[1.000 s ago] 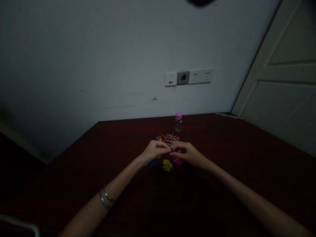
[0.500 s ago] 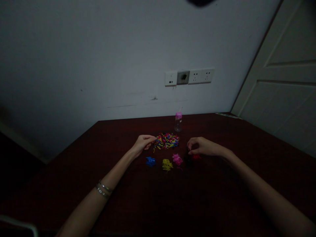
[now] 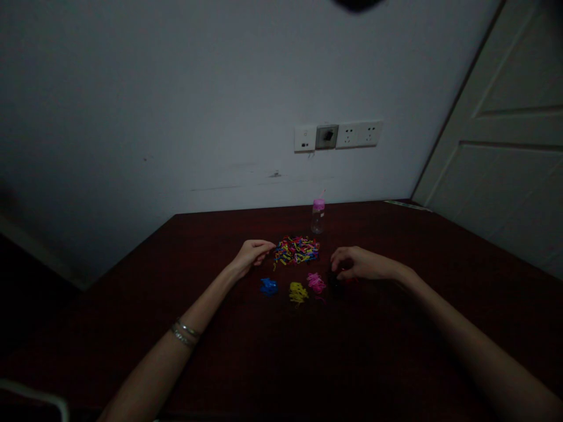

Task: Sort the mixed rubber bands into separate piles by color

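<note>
My left hand (image 3: pixel 254 254) is at the left edge of a mixed heap of small coloured bands (image 3: pixel 297 250), its thumb and forefinger pressed together. What lies in that pinch, if anything, is too small to make out. Over a black pile (image 3: pixel 336 283), my right hand (image 3: pixel 354 262) has its fingers curved and its thumb apart from them, nothing visible between. A red pile (image 3: pixel 352 282) is partly hidden below this hand. Between the hands lie a blue pile (image 3: pixel 268 286), a yellow pile (image 3: pixel 298 292) and a pink pile (image 3: pixel 315 282) of bands.
A clear bottle with a pink lid (image 3: pixel 318 217) stands behind the mixed heap on the dark red table (image 3: pixel 281 357). The wall (image 3: pixel 229 105) with sockets (image 3: pixel 347 136) rises at the table's back edge. A panelled door (image 3: pixel 505 152) is on the right.
My right thumb and fingers have parted slightly over the black pile, and that hand has shifted a little left. My left hand has drawn slightly left, still pinched. The piles look unmoved.
</note>
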`<state>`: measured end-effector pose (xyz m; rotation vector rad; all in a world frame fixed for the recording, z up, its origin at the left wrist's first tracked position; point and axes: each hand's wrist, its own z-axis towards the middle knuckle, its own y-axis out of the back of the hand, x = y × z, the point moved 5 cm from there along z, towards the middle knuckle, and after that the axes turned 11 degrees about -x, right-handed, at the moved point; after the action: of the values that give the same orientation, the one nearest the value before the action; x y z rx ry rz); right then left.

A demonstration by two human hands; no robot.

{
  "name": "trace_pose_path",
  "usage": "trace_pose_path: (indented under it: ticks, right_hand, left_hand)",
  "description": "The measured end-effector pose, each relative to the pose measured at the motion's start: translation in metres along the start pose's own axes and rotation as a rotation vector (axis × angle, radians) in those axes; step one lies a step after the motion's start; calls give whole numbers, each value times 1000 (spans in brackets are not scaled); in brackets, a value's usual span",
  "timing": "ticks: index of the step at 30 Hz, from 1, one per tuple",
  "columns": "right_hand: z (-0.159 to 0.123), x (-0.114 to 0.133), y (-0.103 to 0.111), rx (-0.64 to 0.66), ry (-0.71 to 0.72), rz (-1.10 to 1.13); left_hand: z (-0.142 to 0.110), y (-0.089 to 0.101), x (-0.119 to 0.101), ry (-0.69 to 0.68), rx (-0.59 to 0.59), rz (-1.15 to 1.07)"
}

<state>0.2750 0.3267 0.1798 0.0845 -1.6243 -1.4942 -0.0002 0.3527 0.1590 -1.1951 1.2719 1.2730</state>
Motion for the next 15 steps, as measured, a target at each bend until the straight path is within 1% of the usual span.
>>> trace_pose_path:
  ticks: [4,6,8,10,12,15]
  right_hand:
    - [0,0,2,-20,3,3]
    - [0,0,4,-40,-10,8]
    - [0,-1,5,-58,-23,14]
    - [0,-3,6,-71,-34,20]
    - [1,-5,7,-92,-36,23]
    - [2,-8,9,-134,-31,37]
  left_hand:
    - [2,4,0,-1,-30,54]
    - [4,8,-1,-9,-54,140]
    - [6,12,-3,-58,-57,270]
    - [8,12,-5,-148,-8,401]
    - [7,9,-5,-227,93,500]
    - [3,3,-2,-270,225,622]
